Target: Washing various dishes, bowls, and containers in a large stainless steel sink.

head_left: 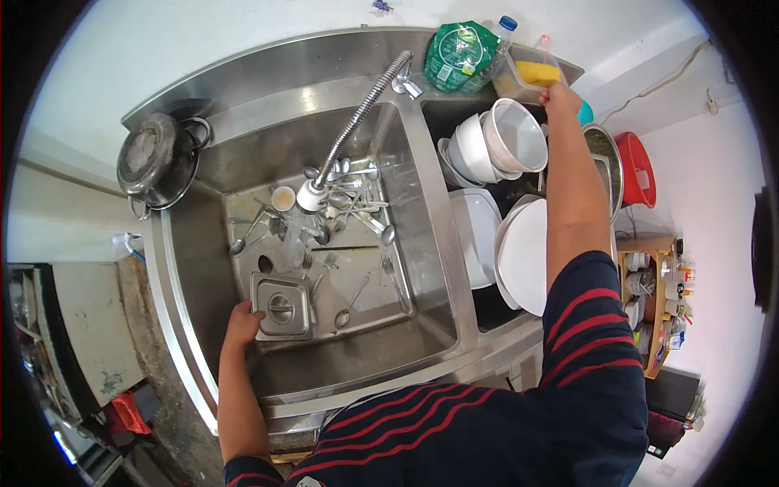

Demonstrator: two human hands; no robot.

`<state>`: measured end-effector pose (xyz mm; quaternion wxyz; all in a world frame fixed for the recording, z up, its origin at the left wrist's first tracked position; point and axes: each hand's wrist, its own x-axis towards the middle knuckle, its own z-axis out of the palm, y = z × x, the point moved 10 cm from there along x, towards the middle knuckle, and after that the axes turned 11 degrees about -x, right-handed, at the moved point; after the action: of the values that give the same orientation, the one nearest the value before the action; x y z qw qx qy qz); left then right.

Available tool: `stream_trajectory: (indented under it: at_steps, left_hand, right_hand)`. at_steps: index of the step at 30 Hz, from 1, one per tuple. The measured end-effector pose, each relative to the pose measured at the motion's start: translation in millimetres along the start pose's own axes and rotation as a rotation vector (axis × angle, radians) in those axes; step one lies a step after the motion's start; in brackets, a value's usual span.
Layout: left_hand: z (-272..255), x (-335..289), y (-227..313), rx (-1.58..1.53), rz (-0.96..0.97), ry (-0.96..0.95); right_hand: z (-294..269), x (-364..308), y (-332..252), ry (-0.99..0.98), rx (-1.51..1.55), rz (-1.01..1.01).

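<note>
My left hand [242, 320] grips the left edge of a small rectangular steel lid [281, 306] lying in the steel sink [213, 258]. My right hand [561, 98] reaches far back on the right and closes on a yellow sponge [538, 73] in a clear plastic container [519, 57]. Several spoons and forks [357, 195] lie scattered in the basin under the flexible tap [357, 122], whose spray head hangs over them. A small cup [283, 198] sits among the cutlery.
White bowls [503, 142] and white plates [523, 256] fill the right basin. A green pouch [458, 55] and a bottle stand behind the tap. A steel pot with lid [154, 162] rests at the left corner. A red tub [637, 170] and a shelf [657, 300] are at right.
</note>
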<state>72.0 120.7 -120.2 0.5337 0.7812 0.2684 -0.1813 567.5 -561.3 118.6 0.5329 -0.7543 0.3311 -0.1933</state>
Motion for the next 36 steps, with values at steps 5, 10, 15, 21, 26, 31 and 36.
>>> stream_trajectory:
  at_steps: [5,10,15,21,26,31,36]
  left_hand:
    - [-2,2,3,0.045,0.047,-0.003]
    - [-3,-4,11,0.144,0.085,0.010]
    - [0,-7,16,0.164,0.077,-0.018]
    - [0,3,-6,0.140,0.081,-0.081]
    - [15,3,1,0.196,-0.005,-0.143]
    - [8,10,-19,0.191,-0.023,-0.153]
    - [3,19,-46,0.237,-0.098,-0.142]
  right_hand:
    - [-48,-7,-49,0.110,0.092,-0.066]
    - [-80,-92,-98,0.040,-0.190,-0.315]
    - [-101,-169,-54,-0.252,-0.084,-0.267]
    - [-88,-336,7,-0.611,-0.180,-0.128]
    - [-38,-436,103,-0.908,-0.226,-0.012]
    - [57,-493,182,-1.010,-0.293,-0.089]
    - [123,-508,206,-0.903,-0.398,-0.274]
